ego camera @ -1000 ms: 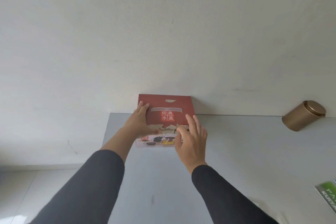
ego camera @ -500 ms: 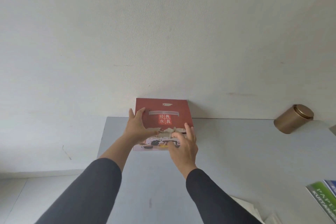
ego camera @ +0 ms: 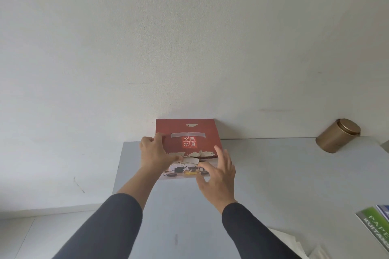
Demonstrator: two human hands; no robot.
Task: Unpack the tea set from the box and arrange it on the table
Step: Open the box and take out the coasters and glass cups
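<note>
The red tea set box (ego camera: 189, 143) sits at the far edge of the grey surface (ego camera: 273, 174), its back against the white wall (ego camera: 189, 38), closed, with a clear handle strip across the lid and torn patches along its near edge. The left hand (ego camera: 154, 155) is on the box's left side, fingers (ego camera: 147, 140) curled over the top corner and thumb lying along the torn front edge, so it grips the box. The right hand (ego camera: 217, 178) is at the box's near right corner, fingers (ego camera: 220, 152) spread and fairly straight; I cannot tell whether they touch the lid. Both arms wear dark sleeves. A gold tin canister (ego camera: 337, 135) stands well apart at the far right, by the wall. A green-and-white printed pack (ego camera: 376, 227) shows at the right edge, with crumpled white paper (ego camera: 294, 246) near the bottom.
</note>
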